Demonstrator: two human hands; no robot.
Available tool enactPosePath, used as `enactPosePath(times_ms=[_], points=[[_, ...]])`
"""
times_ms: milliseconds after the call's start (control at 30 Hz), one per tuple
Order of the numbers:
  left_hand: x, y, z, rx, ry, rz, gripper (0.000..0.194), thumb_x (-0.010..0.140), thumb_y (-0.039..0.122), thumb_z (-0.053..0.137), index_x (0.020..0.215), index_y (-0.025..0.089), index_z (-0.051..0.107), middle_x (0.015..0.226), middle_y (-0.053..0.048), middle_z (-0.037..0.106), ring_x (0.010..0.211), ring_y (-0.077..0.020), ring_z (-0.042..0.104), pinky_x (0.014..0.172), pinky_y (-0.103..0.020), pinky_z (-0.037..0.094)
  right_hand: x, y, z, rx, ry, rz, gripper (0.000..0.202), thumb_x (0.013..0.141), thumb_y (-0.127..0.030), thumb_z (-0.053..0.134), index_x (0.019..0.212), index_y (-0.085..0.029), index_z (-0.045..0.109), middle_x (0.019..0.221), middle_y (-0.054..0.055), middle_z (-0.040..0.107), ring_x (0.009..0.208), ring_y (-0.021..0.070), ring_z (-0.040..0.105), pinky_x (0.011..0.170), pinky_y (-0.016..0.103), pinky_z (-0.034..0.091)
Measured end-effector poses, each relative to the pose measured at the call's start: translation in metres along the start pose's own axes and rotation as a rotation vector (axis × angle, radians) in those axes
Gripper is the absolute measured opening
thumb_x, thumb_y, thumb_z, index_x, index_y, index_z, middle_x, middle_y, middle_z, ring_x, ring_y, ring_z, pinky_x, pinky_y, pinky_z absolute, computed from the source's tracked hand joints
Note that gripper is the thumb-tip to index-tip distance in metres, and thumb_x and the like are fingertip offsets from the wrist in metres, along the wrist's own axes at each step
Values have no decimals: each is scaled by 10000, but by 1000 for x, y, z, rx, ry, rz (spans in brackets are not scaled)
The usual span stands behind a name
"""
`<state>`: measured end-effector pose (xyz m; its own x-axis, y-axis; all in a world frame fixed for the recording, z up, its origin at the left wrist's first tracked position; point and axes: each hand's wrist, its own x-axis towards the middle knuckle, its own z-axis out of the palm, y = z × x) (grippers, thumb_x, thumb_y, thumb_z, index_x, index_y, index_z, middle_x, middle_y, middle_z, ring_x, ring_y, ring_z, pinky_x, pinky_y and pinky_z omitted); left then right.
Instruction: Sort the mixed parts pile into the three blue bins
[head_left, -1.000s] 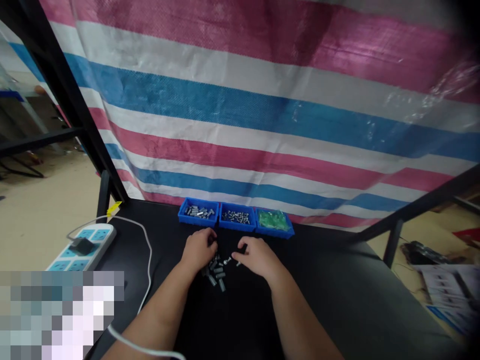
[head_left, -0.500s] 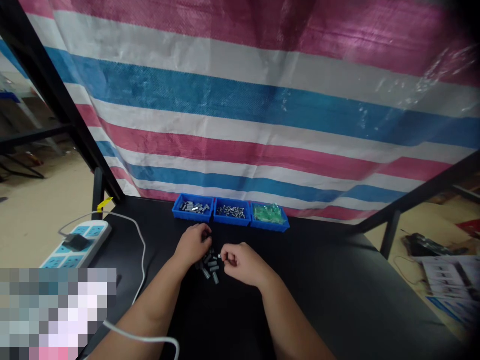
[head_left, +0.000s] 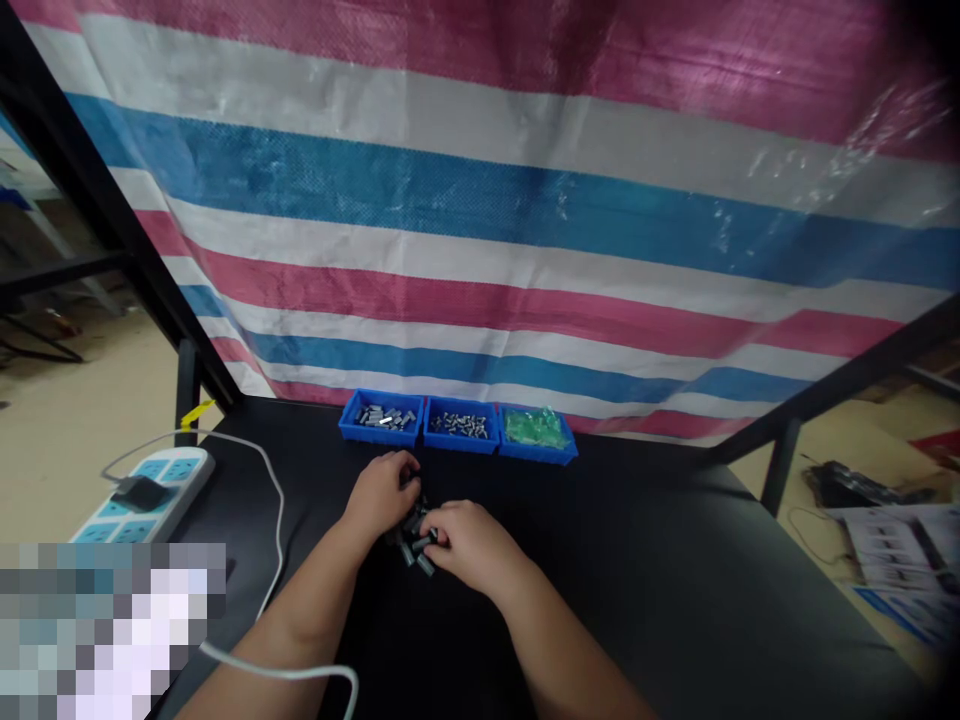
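Note:
A small pile of grey metal cylinders lies on the black table in front of me. My left hand is at the pile's far left side, fingers curled and pressed together; what it holds, if anything, is hidden. From the right, my right hand reaches to the pile, its thumb and fingertips closing around one small metal cylinder. Whether that piece is lifted off the table I cannot tell.
Behind the hands stand three blue bins in a row: one with metal cylinders, one with small screw-like parts, one with green packets. A power strip and white cable lie left. A striped sheet hangs behind.
My right hand has moved left and slightly toward me, from beside the pile onto it. The left hand stays nearly in place. The view has shifted slightly.

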<state>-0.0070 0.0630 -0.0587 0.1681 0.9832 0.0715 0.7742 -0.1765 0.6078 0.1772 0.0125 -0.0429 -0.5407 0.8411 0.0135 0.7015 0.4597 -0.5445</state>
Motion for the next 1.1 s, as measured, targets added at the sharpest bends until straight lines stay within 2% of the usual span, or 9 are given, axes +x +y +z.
enactPosePath(times_ms=[200,300,367,433,600,800,933,1033,1100], points=[[0,-2,2,-18,9,-3,167,795,175,615,951,202,670,880,-37,662,859,-193,602,770,-288,426,-3,-5,-11,114,-1,-71,107,836,-177,691,917,-244,709,791,-13,650,702,131,587,642,224,401],[1,-4,1,-44,-1,-7,163,796,180,625,951,203,669,885,-34,669,858,-189,608,765,-282,425,10,-1,-28,248,203,-77,113,900,-234,632,998,-236,688,809,-6,631,681,125,572,645,223,433],[1,-4,1,-52,4,4,158,800,186,626,952,206,665,871,-30,669,848,-187,609,756,-280,423,27,10,-40,259,387,-62,142,914,-272,614,1028,-219,681,815,5,627,682,133,569,661,236,450],[2,-5,1,-52,13,8,158,798,179,622,949,206,663,870,-29,670,845,-185,611,757,-281,423,50,23,-50,203,471,-31,169,913,-285,610,1044,-211,687,802,10,631,692,146,568,676,249,455],[2,-5,2,-57,22,3,169,785,164,618,943,205,665,867,-33,674,845,-190,617,749,-285,420,104,43,-62,-37,444,116,93,821,-193,677,897,-205,729,699,-15,605,672,144,543,676,245,413],[1,-6,1,-62,13,-2,190,787,178,618,967,209,669,883,-36,682,844,-189,625,751,-282,422,142,17,-45,-55,408,96,114,821,-264,715,929,-231,732,698,-24,644,674,146,568,633,234,385],[2,-6,0,-66,10,-16,192,793,190,615,976,212,672,904,-40,688,841,-190,627,746,-282,433,136,5,-36,-77,407,169,120,816,-256,716,935,-246,722,689,-17,667,669,159,588,633,244,398],[2,-6,-1,-76,-5,-21,204,799,200,620,995,213,676,889,-39,691,858,-194,631,758,-282,440,105,4,-37,-21,384,132,123,848,-191,637,927,-243,716,679,-25,659,645,144,590,645,243,416],[2,-5,-2,-75,-13,-29,208,797,199,621,996,213,680,909,-44,697,878,-201,634,768,-285,441,77,6,-37,18,291,82,158,812,-150,644,915,-240,722,763,-17,671,652,132,587,659,243,436]])
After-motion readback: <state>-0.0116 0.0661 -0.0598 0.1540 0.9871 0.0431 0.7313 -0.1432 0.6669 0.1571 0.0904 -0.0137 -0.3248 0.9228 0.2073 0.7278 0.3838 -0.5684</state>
